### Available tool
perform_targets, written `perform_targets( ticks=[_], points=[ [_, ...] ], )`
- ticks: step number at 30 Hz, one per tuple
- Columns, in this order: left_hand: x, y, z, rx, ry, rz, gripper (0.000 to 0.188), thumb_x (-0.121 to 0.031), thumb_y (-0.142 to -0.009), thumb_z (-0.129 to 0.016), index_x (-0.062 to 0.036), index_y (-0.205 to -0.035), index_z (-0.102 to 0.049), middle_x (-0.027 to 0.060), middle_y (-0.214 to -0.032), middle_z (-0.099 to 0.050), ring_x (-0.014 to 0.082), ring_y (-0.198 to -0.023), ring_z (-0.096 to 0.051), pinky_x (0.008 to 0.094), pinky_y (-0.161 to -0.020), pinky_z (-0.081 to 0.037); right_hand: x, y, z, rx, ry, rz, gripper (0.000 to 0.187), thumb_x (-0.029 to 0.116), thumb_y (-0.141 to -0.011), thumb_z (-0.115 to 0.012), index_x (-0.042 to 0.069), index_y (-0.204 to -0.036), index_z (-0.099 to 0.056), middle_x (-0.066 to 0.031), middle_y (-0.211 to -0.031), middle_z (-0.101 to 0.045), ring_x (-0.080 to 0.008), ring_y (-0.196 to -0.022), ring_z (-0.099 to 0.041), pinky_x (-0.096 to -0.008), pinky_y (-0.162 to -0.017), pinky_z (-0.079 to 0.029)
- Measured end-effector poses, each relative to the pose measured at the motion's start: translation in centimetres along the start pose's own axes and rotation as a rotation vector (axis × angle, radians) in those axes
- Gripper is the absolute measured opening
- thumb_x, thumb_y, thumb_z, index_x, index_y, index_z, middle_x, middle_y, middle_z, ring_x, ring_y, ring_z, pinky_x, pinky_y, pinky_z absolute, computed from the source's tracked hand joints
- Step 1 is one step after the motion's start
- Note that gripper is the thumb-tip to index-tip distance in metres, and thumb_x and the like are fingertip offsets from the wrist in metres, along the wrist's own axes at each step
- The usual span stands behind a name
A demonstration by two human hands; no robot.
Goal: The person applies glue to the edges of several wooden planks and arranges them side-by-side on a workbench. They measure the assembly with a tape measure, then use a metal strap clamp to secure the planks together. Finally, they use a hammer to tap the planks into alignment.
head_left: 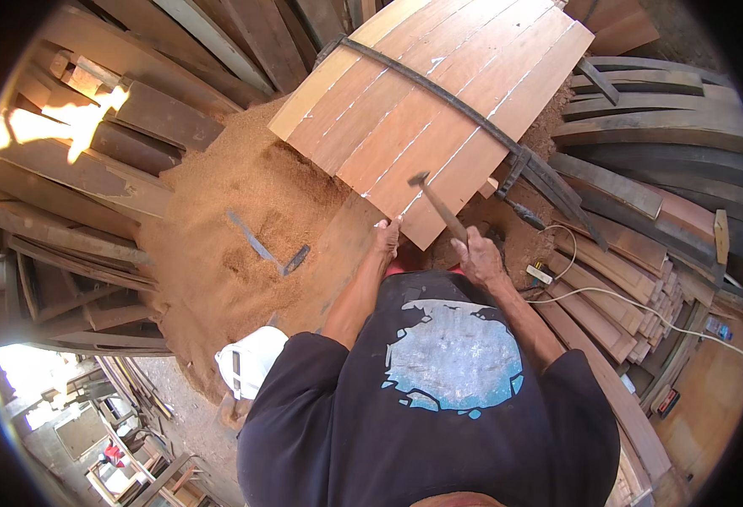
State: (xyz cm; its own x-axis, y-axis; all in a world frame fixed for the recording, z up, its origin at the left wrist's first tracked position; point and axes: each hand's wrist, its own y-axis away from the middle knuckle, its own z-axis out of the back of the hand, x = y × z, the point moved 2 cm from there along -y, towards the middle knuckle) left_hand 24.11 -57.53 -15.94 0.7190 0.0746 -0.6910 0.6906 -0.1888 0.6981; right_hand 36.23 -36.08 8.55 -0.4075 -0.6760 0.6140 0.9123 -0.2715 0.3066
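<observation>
In front of me lies a wide panel of glued boards (405, 110), with white glue lines along its seams. A dark metal bar clamp (426, 82) crosses over it, its screw end at the right edge. My right hand (481, 256) is closed round the wooden handle of a hammer (442, 207). The hammer's head is over the panel's near end, close to a seam; whether it touches the wood I cannot tell. My left hand (387, 238) grips the panel's near edge, left of the hammer, its fingertips on the end of a board.
Sawdust (228, 203) covers the ground at left, with a try square (270, 249) on it. A white container (251, 362) stands by my left elbow. Stacked planks (617, 287) and curved timbers (659, 127) line the right. A white cord (633, 300) with a socket runs there.
</observation>
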Motion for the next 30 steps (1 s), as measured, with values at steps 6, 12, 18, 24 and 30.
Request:
perform_targets(
  ticks=[6,12,18,24,30],
  points=[
    [-1.1,2.0,-1.7,-0.033,-0.032,0.036,0.025,-0.022,-0.094,-0.063,-0.0050,-0.108,-0.052,0.0072,-0.105,-0.062,0.0234,-0.094,-0.064,0.0511,-0.089,-0.053,4.7,0.8,5.0,-0.361,-0.322,0.425,0.030,0.033,-0.097,-0.057,0.004,-0.098,-0.049,-0.0193,-0.076,-0.058,-0.0412,-0.069,-0.062,-0.0459,-0.060,-0.048],
    [-3.4,3.2,-3.2,-0.022,-0.252,0.105,0.058,-0.032,-0.090,-0.068,0.0115,-0.125,-0.049,0.0173,-0.116,-0.060,0.0237,-0.105,-0.056,0.0376,-0.082,-0.049,-7.5,0.9,-3.3,0.081,0.196,-0.166,0.034,0.033,-0.093,-0.060,0.002,-0.101,-0.047,-0.0320,-0.080,-0.064,-0.0510,-0.080,-0.064,-0.0575,-0.072,-0.051],
    [-1.7,2.2,-1.4,-0.040,-0.089,0.026,0.044,-0.028,-0.094,-0.064,0.0042,-0.120,-0.048,0.0149,-0.109,-0.061,0.0272,-0.098,-0.062,0.0468,-0.088,-0.050,-3.2,0.0,-1.4,0.089,0.094,-0.107,0.034,0.034,-0.095,-0.058,0.002,-0.099,-0.048,-0.0298,-0.078,-0.064,-0.0500,-0.078,-0.064,-0.0572,-0.069,-0.050],
    [-3.4,3.5,-1.6,0.098,0.013,0.137,0.044,-0.028,-0.094,-0.065,0.0025,-0.121,-0.048,0.0172,-0.113,-0.062,0.0326,-0.102,-0.065,0.0556,-0.089,-0.052,-3.0,0.1,-0.3,0.046,-0.002,-0.113,0.037,0.038,-0.095,-0.057,0.003,-0.099,-0.048,-0.0295,-0.078,-0.063,-0.0496,-0.080,-0.063,-0.0575,-0.069,-0.048],
    [-10.0,3.8,-2.0,0.008,0.169,0.136,0.042,-0.028,-0.093,-0.068,-0.0013,-0.119,-0.049,0.0139,-0.113,-0.064,0.0327,-0.096,-0.066,0.0513,-0.084,-0.055,-4.7,0.7,0.1,0.030,-0.029,-0.208,0.037,0.039,-0.095,-0.056,0.002,-0.099,-0.048,-0.0308,-0.080,-0.064,-0.0502,-0.080,-0.063,-0.0570,-0.069,-0.047]
  ],
)
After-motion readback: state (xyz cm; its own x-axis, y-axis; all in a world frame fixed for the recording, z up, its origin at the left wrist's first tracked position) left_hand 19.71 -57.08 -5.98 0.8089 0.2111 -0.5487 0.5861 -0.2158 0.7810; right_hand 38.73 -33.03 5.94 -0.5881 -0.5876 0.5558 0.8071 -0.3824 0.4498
